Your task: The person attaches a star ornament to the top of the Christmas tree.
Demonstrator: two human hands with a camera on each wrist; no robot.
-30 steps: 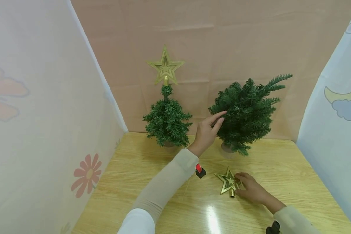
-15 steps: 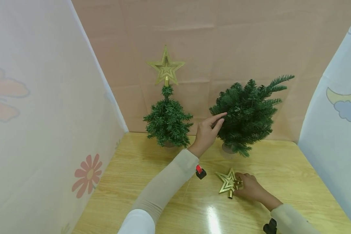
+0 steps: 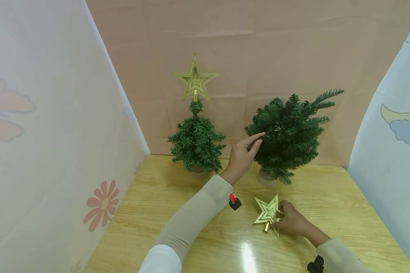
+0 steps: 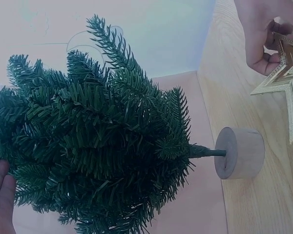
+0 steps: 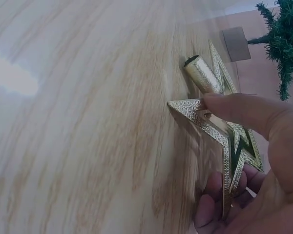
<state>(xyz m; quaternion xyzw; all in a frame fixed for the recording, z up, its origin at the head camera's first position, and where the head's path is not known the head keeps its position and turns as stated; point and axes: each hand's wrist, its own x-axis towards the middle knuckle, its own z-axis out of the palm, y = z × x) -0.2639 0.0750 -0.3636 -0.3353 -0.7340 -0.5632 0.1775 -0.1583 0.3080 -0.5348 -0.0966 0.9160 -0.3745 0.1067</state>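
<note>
R hand pinches gold star btwn thumb & curled fingers, in front of bushy tree. L hand at tree's L side, fingers fairly straight, gripping nothing, contact unclear. Table extends R of tree; back edge just behind.

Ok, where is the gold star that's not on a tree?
In the head view, the loose gold star is low and right of centre, held in the right hand, on the near side of the right-side tree.
</note>
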